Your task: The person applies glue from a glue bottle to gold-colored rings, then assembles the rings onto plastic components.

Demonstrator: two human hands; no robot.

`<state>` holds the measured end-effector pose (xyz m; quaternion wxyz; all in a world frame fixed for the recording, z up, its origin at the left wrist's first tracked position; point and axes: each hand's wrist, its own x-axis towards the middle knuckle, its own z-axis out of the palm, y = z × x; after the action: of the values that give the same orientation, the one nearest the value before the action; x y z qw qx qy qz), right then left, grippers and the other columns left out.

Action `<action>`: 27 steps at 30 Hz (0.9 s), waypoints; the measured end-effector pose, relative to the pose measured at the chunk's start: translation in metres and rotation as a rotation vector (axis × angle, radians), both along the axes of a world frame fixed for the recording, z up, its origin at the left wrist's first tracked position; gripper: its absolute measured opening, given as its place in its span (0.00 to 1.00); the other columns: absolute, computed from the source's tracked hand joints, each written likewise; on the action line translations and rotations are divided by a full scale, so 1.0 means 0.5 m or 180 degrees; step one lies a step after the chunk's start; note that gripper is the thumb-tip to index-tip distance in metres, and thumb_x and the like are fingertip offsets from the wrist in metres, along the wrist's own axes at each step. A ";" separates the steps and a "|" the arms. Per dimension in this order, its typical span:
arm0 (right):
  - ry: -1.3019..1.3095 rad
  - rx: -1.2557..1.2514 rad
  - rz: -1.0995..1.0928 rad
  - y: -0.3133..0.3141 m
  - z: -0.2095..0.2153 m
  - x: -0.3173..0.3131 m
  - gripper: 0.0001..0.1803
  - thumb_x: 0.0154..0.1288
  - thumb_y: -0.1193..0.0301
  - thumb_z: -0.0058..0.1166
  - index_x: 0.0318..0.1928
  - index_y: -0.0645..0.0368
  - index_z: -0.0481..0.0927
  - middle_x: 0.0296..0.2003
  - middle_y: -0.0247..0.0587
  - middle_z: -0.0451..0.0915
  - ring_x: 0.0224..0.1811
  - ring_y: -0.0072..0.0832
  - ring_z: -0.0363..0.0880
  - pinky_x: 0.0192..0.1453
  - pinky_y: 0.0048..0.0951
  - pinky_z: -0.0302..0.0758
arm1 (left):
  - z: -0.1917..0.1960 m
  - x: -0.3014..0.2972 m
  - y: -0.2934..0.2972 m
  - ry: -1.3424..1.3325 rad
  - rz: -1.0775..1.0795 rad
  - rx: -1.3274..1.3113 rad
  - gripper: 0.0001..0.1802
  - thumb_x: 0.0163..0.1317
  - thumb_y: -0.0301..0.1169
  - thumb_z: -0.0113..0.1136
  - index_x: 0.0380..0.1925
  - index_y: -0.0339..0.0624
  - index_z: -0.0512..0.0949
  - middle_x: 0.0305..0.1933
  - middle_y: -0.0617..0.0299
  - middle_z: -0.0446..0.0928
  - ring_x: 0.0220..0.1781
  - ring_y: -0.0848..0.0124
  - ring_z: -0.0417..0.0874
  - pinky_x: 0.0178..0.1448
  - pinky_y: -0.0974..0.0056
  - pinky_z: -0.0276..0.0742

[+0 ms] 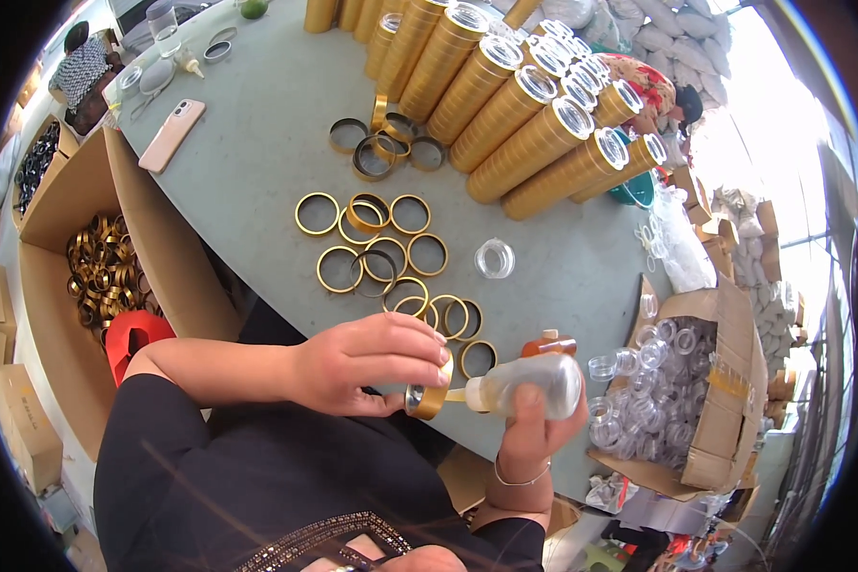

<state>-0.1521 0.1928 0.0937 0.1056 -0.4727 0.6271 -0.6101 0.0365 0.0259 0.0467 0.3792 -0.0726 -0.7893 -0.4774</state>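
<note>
Near the table's front edge, my left hand (377, 365) grips a gold ring (433, 401) between thumb and fingers, tilted on its side. My right hand (532, 434) is wrapped around a clear squeeze bottle (543, 383) lying almost level. The bottle's narrow pale nozzle (457, 395) points left and meets or nearly meets the ring; whether they touch I cannot tell. Just beyond my hands, several loose gold rings (428, 255) lie flat on the table, some overlapping. A clear plastic ring-shaped part (494, 258) sits to their right. Behind the bottle stands an amber bottle (550, 343), partly hidden.
Tall gold ring stacks (529, 143), topped with clear parts, stand at the back. A cardboard box (725, 381) of clear parts is at right. At left, another cardboard box (43, 324) holds gold rings and a red object (133, 341). A phone (173, 136) lies on the grey table (267, 124).
</note>
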 end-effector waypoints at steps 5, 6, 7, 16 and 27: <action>-0.1623 0.0315 0.0241 -0.024 0.007 -0.018 0.18 0.74 0.62 0.55 0.48 0.69 0.78 0.33 0.46 0.82 0.29 0.30 0.82 0.31 0.28 0.80 | 0.001 -0.005 -0.019 0.0466 -0.0140 -0.0925 0.21 0.59 0.23 0.67 0.55 0.41 0.83 0.61 0.55 0.77 0.64 0.53 0.79 0.65 0.55 0.79; -0.2327 0.0493 0.0497 -0.029 0.011 -0.019 0.19 0.76 0.60 0.52 0.49 0.67 0.78 0.32 0.47 0.83 0.26 0.31 0.82 0.29 0.26 0.81 | 0.002 -0.005 -0.020 0.0562 -0.0121 -0.1158 0.21 0.60 0.25 0.68 0.55 0.42 0.83 0.62 0.55 0.77 0.64 0.54 0.79 0.64 0.56 0.80; -0.2329 0.0496 0.0507 -0.034 0.003 -0.018 0.19 0.76 0.60 0.52 0.49 0.67 0.78 0.32 0.47 0.83 0.26 0.31 0.82 0.29 0.26 0.81 | 0.005 -0.004 -0.019 0.0586 -0.0052 -0.1271 0.19 0.62 0.30 0.69 0.55 0.44 0.83 0.60 0.56 0.77 0.63 0.55 0.79 0.63 0.57 0.81; -0.3973 -0.1176 -0.0132 -0.009 -0.150 -0.092 0.30 0.79 0.44 0.46 0.52 0.62 0.79 0.36 0.41 0.84 0.23 0.20 0.75 0.26 0.22 0.74 | -0.105 0.106 -0.245 -0.1505 0.3556 -0.0530 0.35 0.45 0.26 0.74 0.59 0.42 0.77 0.57 0.52 0.76 0.63 0.51 0.75 0.66 0.54 0.74; -0.3543 -0.0930 0.0057 -0.075 -0.094 -0.036 0.26 0.80 0.55 0.45 0.64 0.63 0.72 0.47 0.49 0.84 0.31 0.31 0.82 0.34 0.31 0.81 | -0.221 -0.039 -0.542 -0.2189 0.3078 -0.1101 0.39 0.51 0.33 0.72 0.67 0.45 0.73 0.68 0.48 0.71 0.69 0.52 0.73 0.71 0.54 0.73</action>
<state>-0.1701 0.1552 0.0469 0.3585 -0.0954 0.3822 -0.8464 0.0169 -0.2453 -0.0639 0.2592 0.3910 -0.8759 -0.1128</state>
